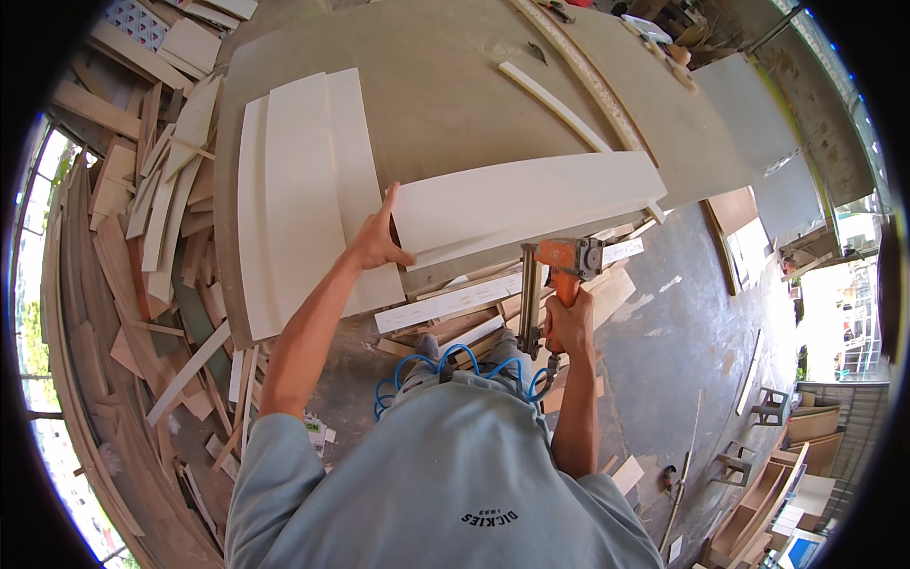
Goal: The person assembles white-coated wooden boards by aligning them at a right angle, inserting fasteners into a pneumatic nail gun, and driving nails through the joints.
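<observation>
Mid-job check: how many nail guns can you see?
1: the orange nail gun, held in the right hand. Others may be hidden among the clutter around.

1 left hand [379, 245], 1 right hand [571, 327] — 1 nail gun [567, 258], 1 blue hose [464, 347], 1 held white board [531, 194], 2 stools [771, 408]. Scrap wood [171, 218] — too many pieces to count.

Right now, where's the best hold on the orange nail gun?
On the nail gun, probably the slim handle, coming from the right: the dark rail runs along its left, leaving the right side freer. The right hand is wrapped around that handle.
</observation>
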{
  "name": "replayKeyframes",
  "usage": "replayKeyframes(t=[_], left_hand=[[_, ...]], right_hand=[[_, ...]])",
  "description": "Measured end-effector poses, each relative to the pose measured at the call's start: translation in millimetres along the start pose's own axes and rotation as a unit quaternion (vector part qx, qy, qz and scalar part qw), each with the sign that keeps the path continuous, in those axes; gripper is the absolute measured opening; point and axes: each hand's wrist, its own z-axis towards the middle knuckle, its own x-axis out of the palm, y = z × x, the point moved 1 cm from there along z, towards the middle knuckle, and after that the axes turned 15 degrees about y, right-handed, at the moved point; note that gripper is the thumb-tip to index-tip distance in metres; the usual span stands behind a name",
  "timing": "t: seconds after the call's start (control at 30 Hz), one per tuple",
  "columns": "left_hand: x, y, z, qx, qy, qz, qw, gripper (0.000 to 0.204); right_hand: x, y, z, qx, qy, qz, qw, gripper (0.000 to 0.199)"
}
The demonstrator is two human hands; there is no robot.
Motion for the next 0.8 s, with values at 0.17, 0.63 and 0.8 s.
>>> replayKeyframes(t=[0.17, 0.63, 0.8], left_hand=[[4.1, 12.9, 0.7, -0.039, 0.006, -0.219, 0.975, 0.100], [64.6, -54.1, 77.8, 0.016, -0.132, 0.298, 0.945, 0.053], [82.8, -49.0, 114.2, -0.053, -0.053, 0.255, 0.964, 0.031]], right_hand=[[-0.2, -18.4, -0.6, 0.019, 0.000, 0.013, 1.000, 0.021], [4.1, -24.1, -15.9, 0.038, -0.023, 0.056, 0.997, 0.027], [2.3, -28.3, -24.3, 0.031, -0.041, 0.063, 0.997, 0.027]])
